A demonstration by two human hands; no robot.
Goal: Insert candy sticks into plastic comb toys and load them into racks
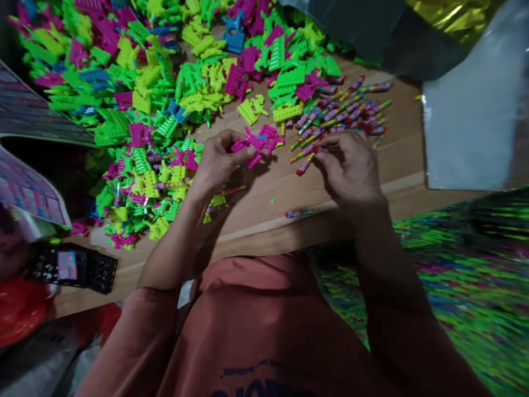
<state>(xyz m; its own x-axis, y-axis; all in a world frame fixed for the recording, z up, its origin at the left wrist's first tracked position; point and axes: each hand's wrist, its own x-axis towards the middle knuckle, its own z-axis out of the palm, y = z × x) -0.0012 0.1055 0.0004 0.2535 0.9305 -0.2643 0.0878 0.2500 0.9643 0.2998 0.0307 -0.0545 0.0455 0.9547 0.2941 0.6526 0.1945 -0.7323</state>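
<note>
My left hand point(221, 160) is closed on a magenta plastic toy piece point(258, 144) with thin protruding parts, held over the wooden table. My right hand point(351, 165) is pinched around the red end of a thin colourful stick point(317, 149) at the near edge of a pile of similar sticks point(341, 113). Those sticks carry pink printed wraps and multicoloured segments. The right fingertips partly hide the stick they grip. One loose stick point(298, 213) lies by itself near the table's front edge. A yellow toy piece point(252, 110) sits just beyond my left hand.
A large heap of green, yellow, magenta and blue toy pieces point(165, 82) covers the left and back of the wooden table point(264, 212). A white plastic sheet point(467, 132) lies at right. Black trays point(88, 267) stand at left. Bright, slender pieces point(475, 298) fill the lower right.
</note>
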